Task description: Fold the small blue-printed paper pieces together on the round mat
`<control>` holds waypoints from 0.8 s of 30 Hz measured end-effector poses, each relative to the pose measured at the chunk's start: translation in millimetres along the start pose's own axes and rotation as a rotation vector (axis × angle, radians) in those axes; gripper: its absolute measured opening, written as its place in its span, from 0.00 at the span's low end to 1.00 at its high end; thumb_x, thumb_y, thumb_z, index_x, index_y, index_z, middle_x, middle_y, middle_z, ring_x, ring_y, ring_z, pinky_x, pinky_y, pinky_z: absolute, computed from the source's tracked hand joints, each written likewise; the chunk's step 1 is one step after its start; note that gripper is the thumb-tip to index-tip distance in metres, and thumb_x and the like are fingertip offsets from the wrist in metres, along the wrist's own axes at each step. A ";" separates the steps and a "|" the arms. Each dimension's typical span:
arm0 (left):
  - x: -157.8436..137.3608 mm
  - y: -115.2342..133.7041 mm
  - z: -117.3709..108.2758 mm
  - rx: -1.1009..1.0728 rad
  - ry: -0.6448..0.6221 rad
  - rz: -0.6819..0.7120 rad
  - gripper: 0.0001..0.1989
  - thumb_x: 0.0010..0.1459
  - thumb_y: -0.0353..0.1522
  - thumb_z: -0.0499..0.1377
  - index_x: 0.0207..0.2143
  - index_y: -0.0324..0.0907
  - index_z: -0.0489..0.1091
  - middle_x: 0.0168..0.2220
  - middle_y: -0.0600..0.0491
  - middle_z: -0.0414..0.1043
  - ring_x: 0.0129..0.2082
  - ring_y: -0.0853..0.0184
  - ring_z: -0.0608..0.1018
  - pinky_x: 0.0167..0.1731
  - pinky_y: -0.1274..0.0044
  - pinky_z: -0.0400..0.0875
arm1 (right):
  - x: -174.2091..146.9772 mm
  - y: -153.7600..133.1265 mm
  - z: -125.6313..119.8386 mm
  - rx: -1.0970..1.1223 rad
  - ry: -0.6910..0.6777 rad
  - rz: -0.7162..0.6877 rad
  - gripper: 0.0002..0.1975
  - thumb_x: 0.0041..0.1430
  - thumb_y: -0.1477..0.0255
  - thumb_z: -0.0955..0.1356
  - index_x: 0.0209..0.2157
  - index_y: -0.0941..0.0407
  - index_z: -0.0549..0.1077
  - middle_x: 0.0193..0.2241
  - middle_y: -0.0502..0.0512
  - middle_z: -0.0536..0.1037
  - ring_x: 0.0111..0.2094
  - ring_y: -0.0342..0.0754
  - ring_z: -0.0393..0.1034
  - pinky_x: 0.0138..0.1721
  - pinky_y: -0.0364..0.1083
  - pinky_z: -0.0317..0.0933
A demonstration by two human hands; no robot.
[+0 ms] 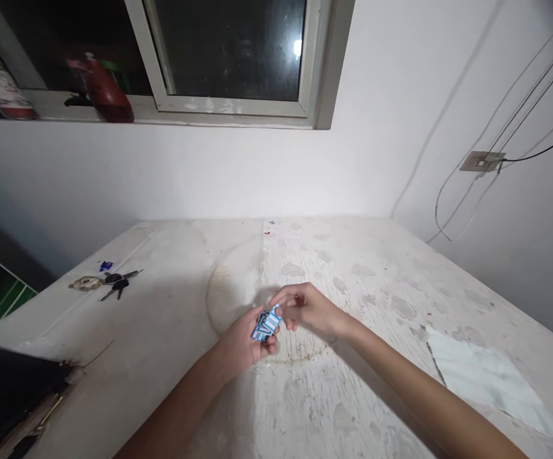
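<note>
A small blue-and-white printed packet with bold lettering is held above the middle of the table. My left hand is closed around its lower left side, thumb along the near face. At the packet's upper right corner, the fingers of my right hand are bent in and pinch its edge. Part of the packet is hidden behind the fingers, and whether it is sealed or torn I cannot tell.
A whitish, worn table stands against the wall. To the left lie keys with a metal piece and a small blue scrap. A pale cloth or sheet lies right; a dark object is at the near left.
</note>
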State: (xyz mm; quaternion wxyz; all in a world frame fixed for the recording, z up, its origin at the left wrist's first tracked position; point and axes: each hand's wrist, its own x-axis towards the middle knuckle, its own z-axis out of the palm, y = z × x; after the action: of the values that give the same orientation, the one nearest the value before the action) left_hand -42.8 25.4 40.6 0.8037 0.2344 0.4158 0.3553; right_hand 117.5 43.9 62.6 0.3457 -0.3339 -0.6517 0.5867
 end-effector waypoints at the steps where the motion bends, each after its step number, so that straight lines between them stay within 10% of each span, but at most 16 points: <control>1: -1.2 0.1 1.3 0.011 -0.015 -0.010 0.11 0.56 0.38 0.51 0.27 0.38 0.63 0.20 0.53 0.63 0.15 0.75 0.64 0.18 0.81 0.59 | -0.4 -0.2 2.6 -0.003 -0.020 0.024 0.08 0.48 0.75 0.65 0.33 0.60 0.72 0.17 0.47 0.69 0.17 0.39 0.62 0.20 0.41 0.58; 13: 3.9 -13.2 -0.4 0.006 -0.014 -0.055 0.17 0.58 0.43 0.49 0.24 0.40 0.56 0.17 0.58 0.58 0.12 0.80 0.57 0.12 0.87 0.52 | 1.2 25.5 14.7 -0.367 0.099 -0.139 0.12 0.48 0.78 0.65 0.37 0.56 0.67 0.26 0.46 0.66 0.24 0.38 0.60 0.26 0.40 0.56; 17: 3.6 -6.3 -4.9 -0.080 -0.019 0.090 0.12 0.60 0.38 0.48 0.30 0.38 0.60 0.18 0.59 0.57 0.12 0.82 0.55 0.10 0.89 0.48 | -1.7 26.4 9.9 -0.639 0.283 -0.179 0.13 0.53 0.76 0.62 0.41 0.56 0.67 0.33 0.52 0.70 0.28 0.41 0.62 0.31 0.42 0.58; 24: -3.0 21.9 -18.2 -0.130 0.095 0.365 0.16 0.64 0.32 0.39 0.27 0.36 0.59 0.17 0.59 0.55 0.10 0.82 0.53 0.08 0.90 0.47 | -5.0 48.5 24.3 -0.951 0.080 -0.303 0.15 0.52 0.77 0.63 0.43 0.59 0.70 0.40 0.57 0.73 0.43 0.49 0.64 0.45 0.47 0.56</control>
State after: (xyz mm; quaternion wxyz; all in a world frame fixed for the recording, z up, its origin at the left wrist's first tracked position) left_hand -67.6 38.6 46.9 0.7189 0.2365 0.3803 0.5316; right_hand 101.1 31.1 12.2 0.2614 -0.3786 -0.8744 0.1544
